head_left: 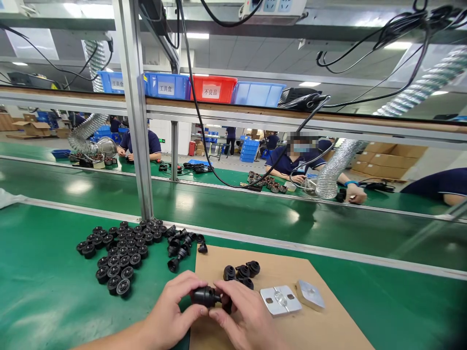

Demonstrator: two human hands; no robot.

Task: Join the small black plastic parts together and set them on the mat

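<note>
Between my two hands, over the near edge of a brown cardboard sheet [284, 335], is a black round plastic part [205, 296]. My left hand [175, 306] grips its wider end with thumb and fingers. On the narrower side, my right hand [248, 313] is closed around a black piece that its fingers partly hide; whether the two are one piece I cannot tell. Just beyond my fingers lie several black assembled parts [242, 272]. To the right of my right hand rest a flat metal plate with holes [288, 305] and a metal block [310, 295].
Many black round caps [124, 260] cover the green table [40, 282] at left, beside a pile of small black cone-shaped pieces [178, 248]. A metal post [134, 112] rises behind them. Bins, including a red one [212, 89], line the shelf. Co-workers sit across the green belt [226, 209].
</note>
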